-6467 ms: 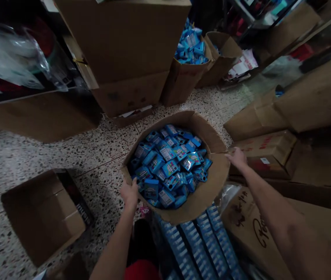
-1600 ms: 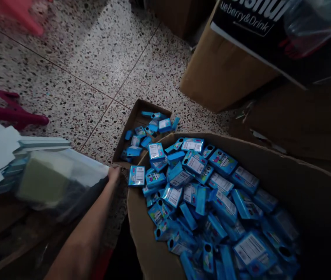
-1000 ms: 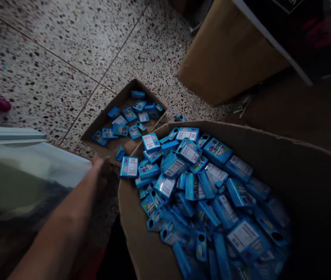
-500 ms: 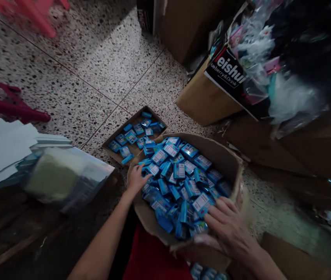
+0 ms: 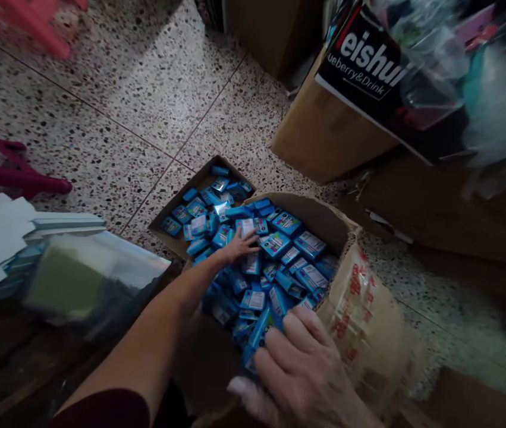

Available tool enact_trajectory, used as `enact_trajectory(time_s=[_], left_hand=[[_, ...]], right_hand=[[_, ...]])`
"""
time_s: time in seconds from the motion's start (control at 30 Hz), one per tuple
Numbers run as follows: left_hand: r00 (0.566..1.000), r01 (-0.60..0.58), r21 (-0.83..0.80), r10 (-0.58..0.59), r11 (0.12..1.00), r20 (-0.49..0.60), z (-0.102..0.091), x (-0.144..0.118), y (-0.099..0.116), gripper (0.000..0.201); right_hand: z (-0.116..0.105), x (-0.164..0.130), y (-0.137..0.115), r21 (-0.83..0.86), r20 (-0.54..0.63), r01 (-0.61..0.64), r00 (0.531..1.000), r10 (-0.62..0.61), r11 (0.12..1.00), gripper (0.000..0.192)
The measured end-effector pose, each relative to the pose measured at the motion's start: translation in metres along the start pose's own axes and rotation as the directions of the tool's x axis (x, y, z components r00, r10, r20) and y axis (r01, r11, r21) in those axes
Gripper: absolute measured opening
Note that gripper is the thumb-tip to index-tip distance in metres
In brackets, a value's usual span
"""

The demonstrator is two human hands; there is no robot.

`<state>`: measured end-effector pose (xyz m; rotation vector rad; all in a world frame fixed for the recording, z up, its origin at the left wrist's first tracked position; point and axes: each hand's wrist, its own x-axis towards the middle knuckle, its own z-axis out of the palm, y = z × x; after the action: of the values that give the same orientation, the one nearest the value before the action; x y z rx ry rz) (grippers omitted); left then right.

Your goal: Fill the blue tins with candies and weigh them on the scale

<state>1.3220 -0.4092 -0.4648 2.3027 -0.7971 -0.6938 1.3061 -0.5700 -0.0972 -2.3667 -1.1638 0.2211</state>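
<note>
A large cardboard box is tilted toward the upper left, filled with many small blue packs with white label panels. My left hand reaches over the pile with fingers spread, lying on packs near the far-left rim. My right hand is curled over the near right edge of the box; its fingertips are partly hidden. Against the box's far-left side lies a shallow cardboard tray on the floor, with more blue packs in it. At the join, packs run from the box over into the tray.
Stacked white and pale-blue sheets and a plastic-wrapped bundle sit at the left. Pink stool legs stand beyond them. On the right, a black-printed carton overflows with clear plastic bags. The floor is speckled terrazzo.
My left hand has moved from the left rim onto the packs. The box has tipped further toward the tray, showing its taped side, and more packs lie at the tray's near end.
</note>
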Motion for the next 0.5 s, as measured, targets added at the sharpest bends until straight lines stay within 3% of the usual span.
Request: enact_trajectory(time_s=[0.13,0.23,0.3,0.37,0.43,0.5], left_hand=[[0.957,0.280,-0.023,-0.281,0.960,-0.069,-0.016,-0.039,-0.052,0.069],[0.910,0.394,-0.036,-0.395,0.918,-0.127,-0.034,-0.060,-0.065,0.074],[0.918,0.367,-0.050,-0.370,0.929,-0.144,-0.041,-0.056,-0.051,0.070],[0.954,0.257,-0.068,-0.264,0.964,-0.138,-0.041,-0.033,-0.017,0.062],[0.987,0.077,-0.078,-0.087,0.994,-0.135,-0.033,0.003,0.026,0.058],[0.960,-0.227,-0.035,0.218,0.973,-0.174,-0.020,0.042,0.063,0.059]], right_hand=[[0.012,-0.002,0.001,-0.004,-0.078,-0.020,0.997,0.020,1.000,0.043],[0.019,-0.001,-0.004,0.009,-0.093,-0.029,0.995,0.030,1.000,0.041],[0.020,0.000,-0.006,0.013,-0.101,-0.035,0.994,0.036,0.999,0.039],[0.019,-0.001,-0.008,0.009,-0.095,-0.035,0.995,0.036,0.999,0.038],[0.017,-0.003,-0.008,-0.021,-0.070,-0.024,0.997,0.022,0.999,0.038],[0.015,-0.008,-0.007,-0.070,-0.041,-0.016,0.999,0.013,0.997,0.040]])
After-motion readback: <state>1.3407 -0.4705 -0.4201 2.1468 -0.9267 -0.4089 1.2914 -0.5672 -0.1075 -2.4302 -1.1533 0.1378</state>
